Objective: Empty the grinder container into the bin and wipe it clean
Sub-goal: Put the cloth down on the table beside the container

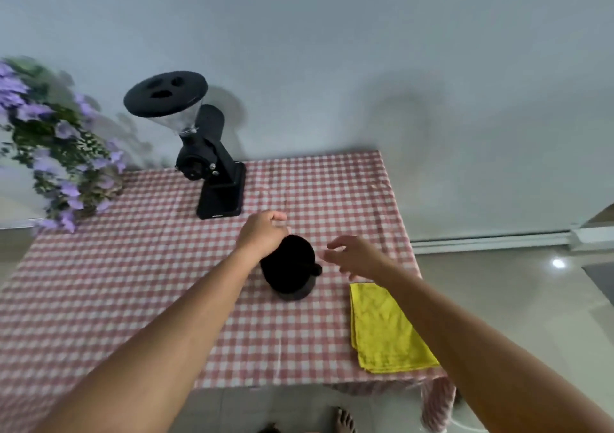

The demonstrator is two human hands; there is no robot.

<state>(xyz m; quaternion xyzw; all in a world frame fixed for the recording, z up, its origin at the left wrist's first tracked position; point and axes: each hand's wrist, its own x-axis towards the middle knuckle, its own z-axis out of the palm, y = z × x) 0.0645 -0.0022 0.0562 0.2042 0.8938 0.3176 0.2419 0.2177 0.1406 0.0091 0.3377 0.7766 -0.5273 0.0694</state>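
Black container on worktop: our left hand pinches rim, right hand spread, empty. We should lift level, steady wall with right, avoid spilling near cloth.

Soft daylight, blurred flowers, fisheye edges

Upper left: purple flowers among green leaves. Centre: pink-and-white gingham tablecloth; black grinder with clear hopper; black container. Lower right: plain yellow cloth. Background: pale grey-blue wall, glossy off-white floor.
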